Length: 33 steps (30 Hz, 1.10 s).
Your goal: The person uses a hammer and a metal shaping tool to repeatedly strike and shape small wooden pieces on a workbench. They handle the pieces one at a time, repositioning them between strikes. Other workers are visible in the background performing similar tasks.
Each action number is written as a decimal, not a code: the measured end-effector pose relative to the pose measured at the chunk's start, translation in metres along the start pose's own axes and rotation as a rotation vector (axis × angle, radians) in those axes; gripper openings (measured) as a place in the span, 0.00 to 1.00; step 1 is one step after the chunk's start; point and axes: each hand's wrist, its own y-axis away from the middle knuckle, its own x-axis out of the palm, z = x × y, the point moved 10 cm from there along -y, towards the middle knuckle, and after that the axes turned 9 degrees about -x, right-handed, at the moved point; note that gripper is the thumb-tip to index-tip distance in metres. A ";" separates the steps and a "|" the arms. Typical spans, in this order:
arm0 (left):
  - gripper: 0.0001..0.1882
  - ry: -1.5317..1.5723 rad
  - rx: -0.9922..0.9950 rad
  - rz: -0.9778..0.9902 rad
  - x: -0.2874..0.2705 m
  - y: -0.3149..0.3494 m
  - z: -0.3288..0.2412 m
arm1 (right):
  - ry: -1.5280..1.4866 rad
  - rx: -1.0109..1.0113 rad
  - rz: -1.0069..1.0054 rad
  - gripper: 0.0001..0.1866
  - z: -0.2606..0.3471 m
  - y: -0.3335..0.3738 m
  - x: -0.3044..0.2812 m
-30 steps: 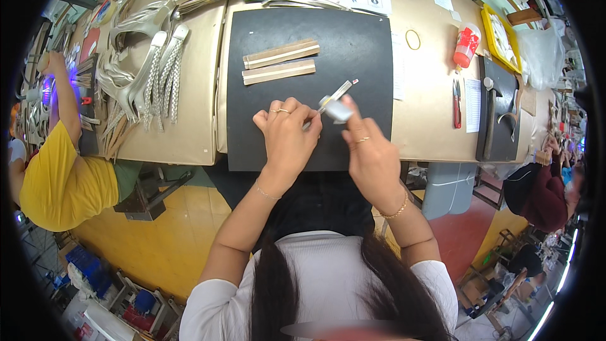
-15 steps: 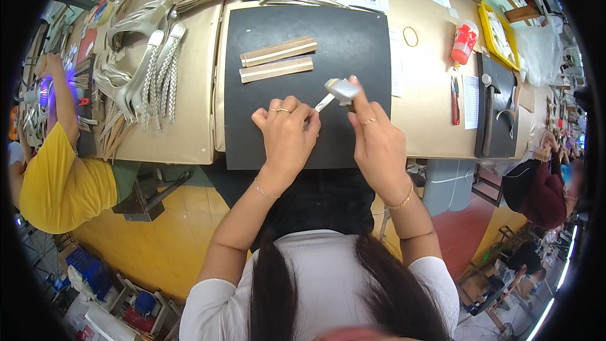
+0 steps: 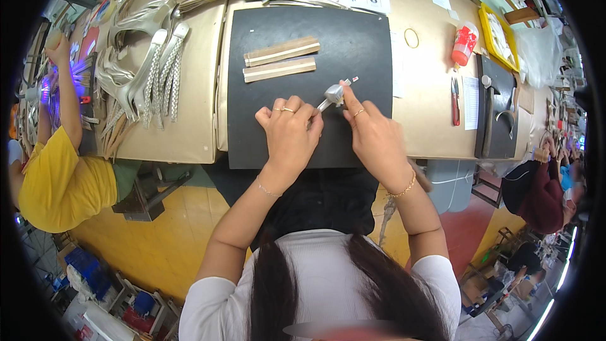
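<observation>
A tan-covered counter point(image 3: 426, 136) spans the frame, with a black rectangular board point(image 3: 249, 117) in the centre and a yellow-and-red floor point(image 3: 158, 240) below. At far left is a co-worker in a yellow shirt point(image 3: 69, 173); a yellow plastic tray point(image 3: 483, 17) is at upper right.

In the centre, the left hand point(image 3: 291, 127) pinches a narrow, pale strip point(image 3: 324, 107) against the board; the right hand's point(image 3: 377, 140) fingers close around a silver metal-headed tool point(image 3: 333, 94), seemingly a hammer. Two brown-and-cream flat strips point(image 3: 281, 52) lie above the left hand.

The left fingers cover the strip's lower end, the tool's head overlaps its middle, and the right hand hides most of the tool's handle. The frame's dark rim cuts off the room.

Half a second ago the tool's head was blurred and slightly farther right; now it is sharper, over the strip.
</observation>
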 end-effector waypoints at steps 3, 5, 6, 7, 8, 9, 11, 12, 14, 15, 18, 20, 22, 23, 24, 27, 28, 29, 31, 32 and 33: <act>0.05 0.001 -0.001 0.004 0.000 0.001 0.001 | -0.179 0.015 -0.308 0.31 -0.003 0.006 -0.026; 0.05 -0.018 -0.005 0.003 0.001 0.002 0.001 | -0.189 -0.008 -0.262 0.30 0.003 0.009 -0.019; 0.05 -0.031 -0.005 0.013 0.002 0.002 0.001 | -0.138 -0.022 -0.160 0.30 0.008 0.008 -0.007; 0.06 -0.025 -0.004 0.005 -0.001 0.003 0.001 | -0.102 -0.018 -0.007 0.30 0.010 0.008 0.009; 0.06 -0.019 -0.001 0.007 -0.003 0.005 0.001 | -0.092 0.004 -0.018 0.29 0.007 0.008 0.010; 0.07 -0.009 -0.007 0.001 -0.005 0.005 0.001 | -0.079 -0.009 -0.043 0.29 0.008 0.008 0.008; 0.07 -0.008 -0.043 0.026 -0.005 0.009 0.003 | -0.067 -0.002 -0.050 0.29 0.007 0.010 0.008; 0.07 -0.002 -0.056 0.021 -0.006 0.008 0.005 | -0.069 0.009 -0.016 0.29 0.005 0.010 0.012; 0.05 0.039 -0.120 0.048 -0.007 0.007 0.013 | -0.065 0.004 -0.017 0.29 0.006 0.010 0.012; 0.05 0.061 -0.156 0.071 -0.006 0.006 0.017 | -0.070 0.001 -0.025 0.29 0.006 0.010 0.012; 0.03 0.078 -0.195 0.124 -0.004 0.004 0.023 | -0.078 -0.009 -0.046 0.30 0.006 0.009 0.009; 0.03 0.083 -0.203 0.133 -0.004 0.004 0.024 | -0.071 -0.016 -0.055 0.30 0.008 0.009 0.005; 0.03 0.076 -0.199 0.132 -0.003 0.003 0.022 | -0.098 -0.010 -0.085 0.30 0.009 0.012 -0.001; 0.03 0.066 -0.192 0.126 -0.003 0.003 0.021 | -0.103 0.001 -0.119 0.30 0.009 0.013 -0.006; 0.03 0.056 -0.187 0.115 -0.004 0.004 0.020 | -0.168 -0.005 -0.151 0.30 0.012 0.015 -0.009; 0.03 0.070 -0.187 0.123 -0.004 0.004 0.019 | -0.226 -0.027 -0.203 0.30 0.018 0.014 -0.014; 0.03 0.058 -0.178 0.113 -0.004 0.003 0.018 | -0.179 -0.035 -0.124 0.30 0.019 0.011 -0.006; 0.03 0.050 -0.166 0.104 -0.005 0.003 0.017 | -0.140 -0.012 0.032 0.30 0.018 0.009 0.009; 0.03 0.048 -0.156 0.093 -0.004 0.002 0.015 | -0.145 -0.003 -0.077 0.31 0.014 0.007 -0.002; 0.03 0.050 -0.164 0.094 -0.004 0.004 0.016 | -0.150 0.008 -0.104 0.31 0.013 0.009 -0.006; 0.03 0.050 -0.175 0.095 -0.004 0.005 0.017 | -0.147 0.020 -0.153 0.31 0.011 0.011 -0.012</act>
